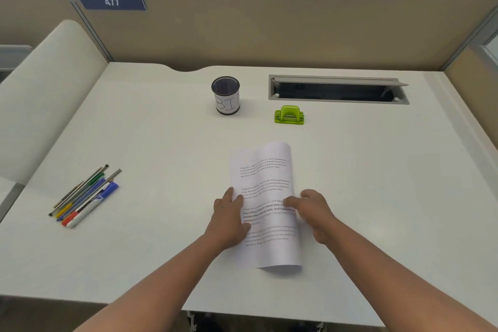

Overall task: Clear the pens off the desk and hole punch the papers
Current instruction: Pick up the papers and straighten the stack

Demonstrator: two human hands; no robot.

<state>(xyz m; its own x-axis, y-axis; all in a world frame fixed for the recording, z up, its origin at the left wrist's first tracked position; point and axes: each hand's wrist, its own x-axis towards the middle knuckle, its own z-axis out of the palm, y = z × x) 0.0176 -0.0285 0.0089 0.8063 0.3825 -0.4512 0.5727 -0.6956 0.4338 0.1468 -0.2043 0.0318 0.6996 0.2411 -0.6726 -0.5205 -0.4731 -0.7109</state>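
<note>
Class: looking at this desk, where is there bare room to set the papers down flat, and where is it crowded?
Bare desk lies between the pens and the mesh pen cup, and right of the papers, below the cable tray. Crowded: the middle, where the left hand and right hand rest on the papers, with the green hole punch beyond.

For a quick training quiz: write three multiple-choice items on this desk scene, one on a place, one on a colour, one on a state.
1. Where do the pens lie?
A. in the cup
B. on the desk's left side
C. on the papers

2. What colour is the hole punch?
A. green
B. red
C. black

3. How are the papers?
A. flat
B. crumpled
C. curled, under both hands

B: they lie loose, left of the cup.
A: its body is lime green.
C: left hand and right hand press the bowed sheets.
</note>
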